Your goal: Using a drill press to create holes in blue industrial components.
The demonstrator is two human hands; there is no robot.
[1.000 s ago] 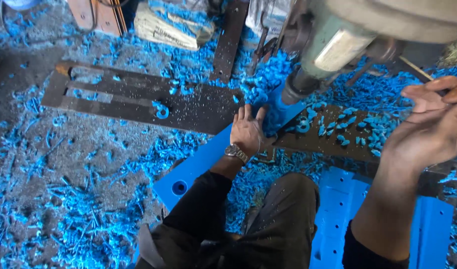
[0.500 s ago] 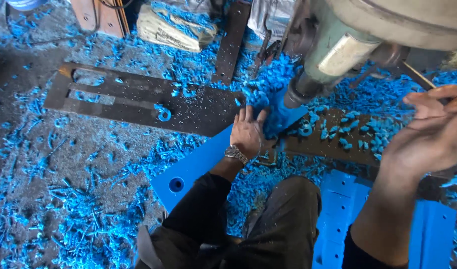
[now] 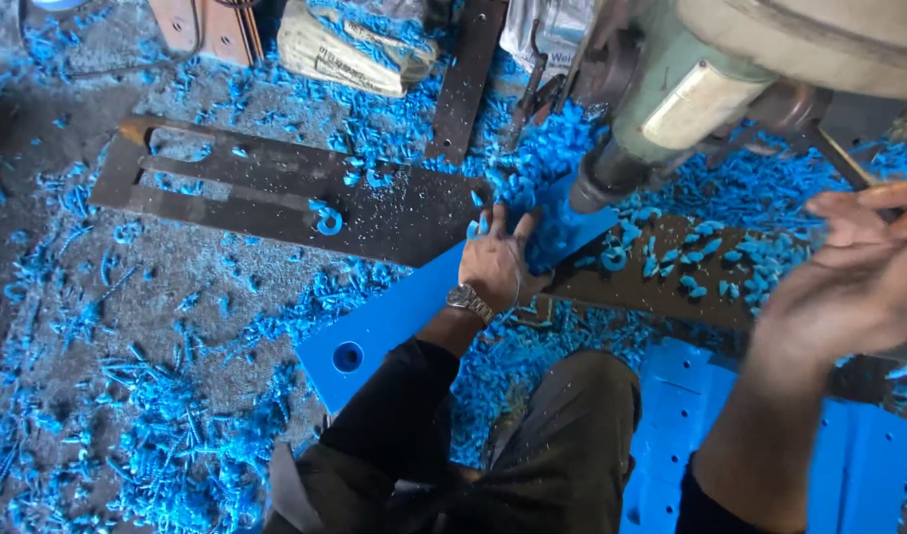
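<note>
A: Blue shavings (image 3: 127,415) cover the floor. Where's your blue plate (image 3: 394,321)?

B: Under the drill (image 3: 612,173), left hand (image 3: 495,262) flat on it; right hand (image 3: 859,282) open above.

A: It looks stiff and slick; press near the drill.

Two hands (image 3: 493,262); one blue strip (image 3: 404,316); one drill (image 3: 671,109); one wristwatch (image 3: 469,300)

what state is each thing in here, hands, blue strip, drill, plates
left hand: open, pressed flat on the blue strip
right hand: raised, blurred, at a thin lever
blue strip: lying flat under the drill, one round hole near its free end
drill head: lowered, tip at the strip
slotted metal plate: flat, strewn with blue shavings
stacked blue strips: lying flat, holes in them
</note>
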